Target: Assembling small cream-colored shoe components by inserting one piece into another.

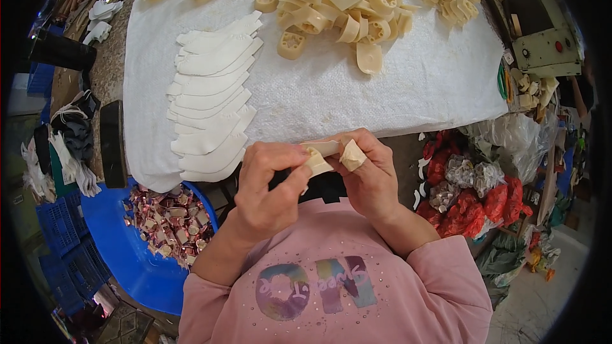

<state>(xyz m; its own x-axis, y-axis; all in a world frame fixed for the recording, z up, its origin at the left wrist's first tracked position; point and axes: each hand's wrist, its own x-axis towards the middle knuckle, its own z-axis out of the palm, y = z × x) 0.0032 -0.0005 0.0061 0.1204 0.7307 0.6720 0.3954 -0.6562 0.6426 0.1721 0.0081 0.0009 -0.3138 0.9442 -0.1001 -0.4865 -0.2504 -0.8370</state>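
Plainly, a white sheet (382, 105) spreads widest, with a blue basin (115, 242) beside its lower-left corner. On the sheet lie overlapping white pieces (210, 99) and heaped cream blocks (347, 13). By its near edge, the right hand (370, 175) grips a pale strip (324, 148); the left hand (271, 181) pinches a small cream piece (317, 162).

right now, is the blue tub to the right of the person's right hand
No, the blue tub sits to the left of the left hand.
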